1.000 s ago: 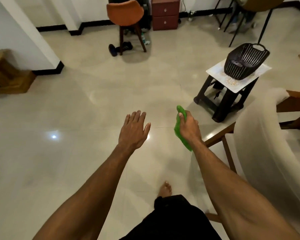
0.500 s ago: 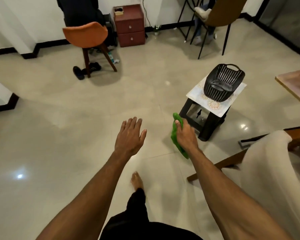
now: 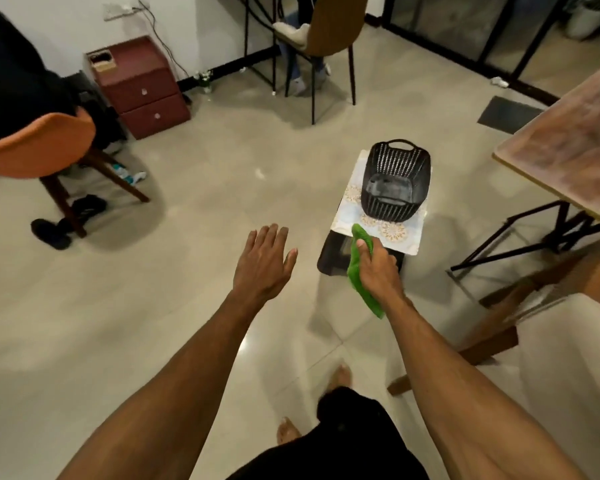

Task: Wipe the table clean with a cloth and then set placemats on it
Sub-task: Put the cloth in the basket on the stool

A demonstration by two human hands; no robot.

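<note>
My right hand (image 3: pixel 376 268) grips a green cloth (image 3: pixel 357 275), held in the air over the near corner of a low black stool (image 3: pixel 333 254). On that stool lie patterned placemats (image 3: pixel 395 233) with a black slatted basket (image 3: pixel 395 178) on top. My left hand (image 3: pixel 262 261) floats above the floor with fingers straight and holds nothing. The wooden table (image 3: pixel 575 143) shows its corner at the right edge, beyond both hands.
An orange chair (image 3: pixel 39 147) with shoes under it stands at the left. A dark red drawer unit (image 3: pixel 139 84) is by the back wall, a brown chair (image 3: pixel 326 32) behind it. A cushioned wooden armchair (image 3: pixel 551 306) is at the right. Tiled floor lies between.
The view has swung to the right and I have stepped forward. The stool with the basket and the wooden table are nearer. My right hand with the cloth has reached the stool's corner.
</note>
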